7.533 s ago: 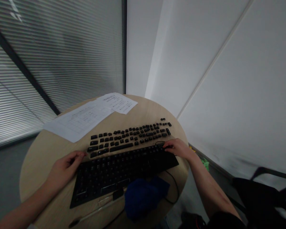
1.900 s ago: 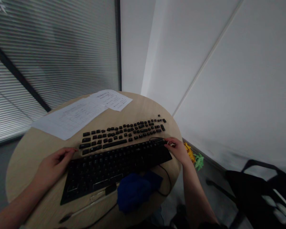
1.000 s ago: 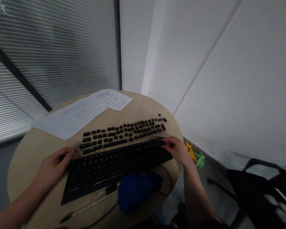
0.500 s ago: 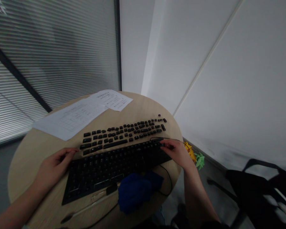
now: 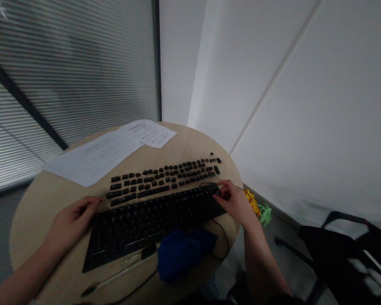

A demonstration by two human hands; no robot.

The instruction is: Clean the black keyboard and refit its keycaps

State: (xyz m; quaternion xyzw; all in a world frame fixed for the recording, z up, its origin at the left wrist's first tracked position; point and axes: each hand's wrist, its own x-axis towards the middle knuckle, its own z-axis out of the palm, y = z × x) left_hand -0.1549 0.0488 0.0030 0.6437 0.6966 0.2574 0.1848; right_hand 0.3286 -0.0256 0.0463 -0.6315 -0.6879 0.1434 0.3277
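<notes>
A black keyboard [image 5: 139, 226] lies across the round table, many of its keys in place. My right hand [image 5: 236, 201] is at its far right end, index finger by the far edge and thumb over the keys, with a gap between them. No keycap shows in that hand. My left hand [image 5: 71, 220] rests on the table beside the keyboard's left end. Its thumb and fingertips come together; whatever is between them, if anything, is hidden. Beyond the keyboard, loose black keycaps [image 5: 154, 192] lie in rows, a long space bar among them.
A blue cloth [image 5: 179, 256] and a long-handled brush [image 5: 117, 277] lie at the near edge. Printed sheets [image 5: 98, 156] cover the table's back left. A thin black cable [image 5: 224, 231] curls near the right. Yellow and green paper [image 5: 266, 214] and a dark chair [image 5: 336, 250] are beyond the table.
My right index finger has moved away from the thumb, towards the keyboard's far edge, widening the gap between them. My left hand has stayed in place.
</notes>
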